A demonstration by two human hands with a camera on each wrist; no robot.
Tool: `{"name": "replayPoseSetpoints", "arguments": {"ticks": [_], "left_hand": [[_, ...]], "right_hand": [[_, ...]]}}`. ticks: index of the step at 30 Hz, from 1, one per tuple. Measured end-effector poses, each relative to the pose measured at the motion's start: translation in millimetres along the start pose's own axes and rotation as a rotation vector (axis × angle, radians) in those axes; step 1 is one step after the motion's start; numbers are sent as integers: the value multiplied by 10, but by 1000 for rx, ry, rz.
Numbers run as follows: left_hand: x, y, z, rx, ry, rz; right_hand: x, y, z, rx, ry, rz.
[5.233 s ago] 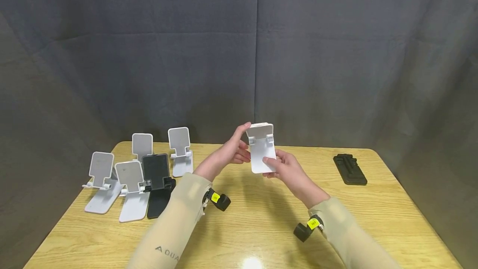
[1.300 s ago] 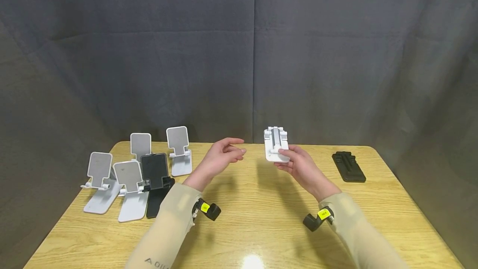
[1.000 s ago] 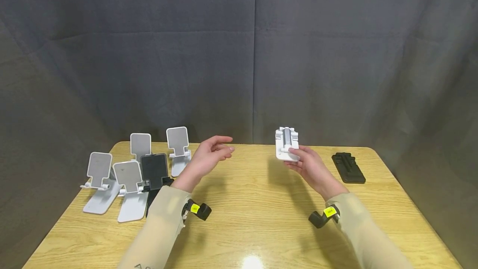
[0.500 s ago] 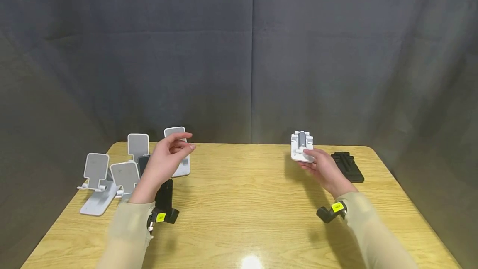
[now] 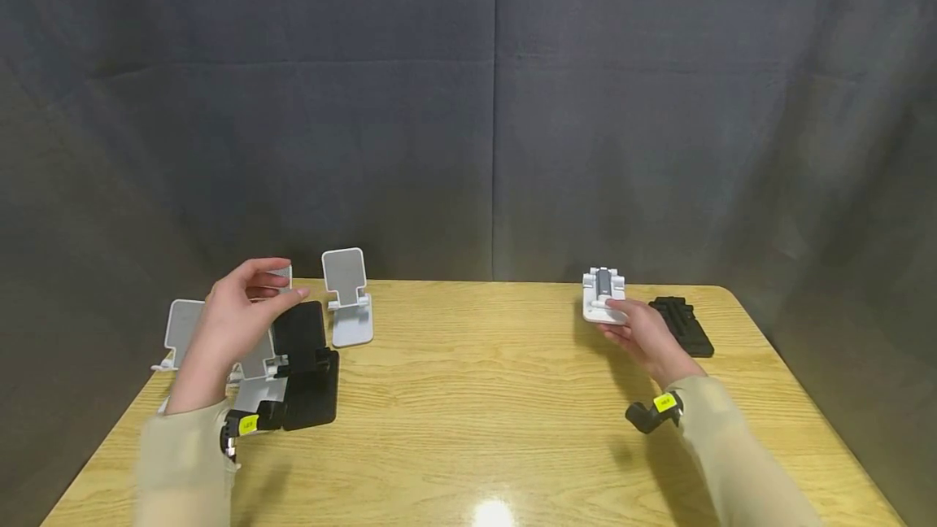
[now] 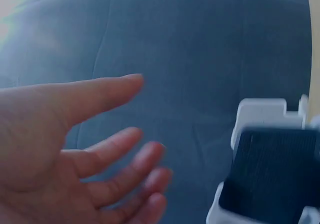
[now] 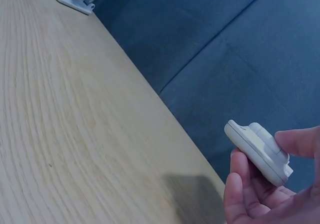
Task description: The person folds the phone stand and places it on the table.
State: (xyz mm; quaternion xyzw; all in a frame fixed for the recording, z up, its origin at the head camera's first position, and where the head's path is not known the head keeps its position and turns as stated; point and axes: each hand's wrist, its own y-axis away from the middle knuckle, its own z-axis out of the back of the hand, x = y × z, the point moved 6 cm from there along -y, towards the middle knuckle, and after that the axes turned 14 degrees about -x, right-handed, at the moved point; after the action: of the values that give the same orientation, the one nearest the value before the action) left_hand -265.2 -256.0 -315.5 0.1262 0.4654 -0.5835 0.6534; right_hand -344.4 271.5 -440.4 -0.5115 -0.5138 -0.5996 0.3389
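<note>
My right hand (image 5: 644, 340) pinches a folded white phone stand (image 5: 604, 296), thumb on top and fingers beneath, above the right side of the table. The right wrist view shows the same folded stand (image 7: 260, 151) edge-on, off the tabletop. A folded black phone stand (image 5: 682, 327) lies just right of that hand. My left hand (image 5: 237, 320) holds nothing and hovers over the unfolded phone stands on the left, hiding parts of several. In the left wrist view its fingers (image 6: 115, 181) are loosely bent, apart from the black stand (image 6: 272, 174).
An unfolded white stand (image 5: 351, 299) stands near the back edge, and an unfolded black stand (image 5: 311, 389) sits in front of it to the left. Wooden tabletop (image 5: 468, 397) stretches between the hands. A dark curtain (image 5: 468, 104) hangs behind the table.
The white stand, unfolded in both hands at first, is now folded. My right hand has carried it right and lowered it somewhat; my left hand let go and moved left over the stands.
</note>
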Motion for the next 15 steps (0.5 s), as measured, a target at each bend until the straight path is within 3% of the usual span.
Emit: {"name": "replayPoseSetpoints", "arguments": {"ticks": [6, 10, 15], "left_hand": [[239, -37, -8, 125, -173, 32], [394, -35, -66, 202, -226, 75], [494, -45, -113, 237, -285, 87]], "right_hand": [[-34, -26, 32, -10, 13, -13], [-69, -44, 55, -26, 35, -16], [-105, -78, 76, -33, 55, -17]]}}
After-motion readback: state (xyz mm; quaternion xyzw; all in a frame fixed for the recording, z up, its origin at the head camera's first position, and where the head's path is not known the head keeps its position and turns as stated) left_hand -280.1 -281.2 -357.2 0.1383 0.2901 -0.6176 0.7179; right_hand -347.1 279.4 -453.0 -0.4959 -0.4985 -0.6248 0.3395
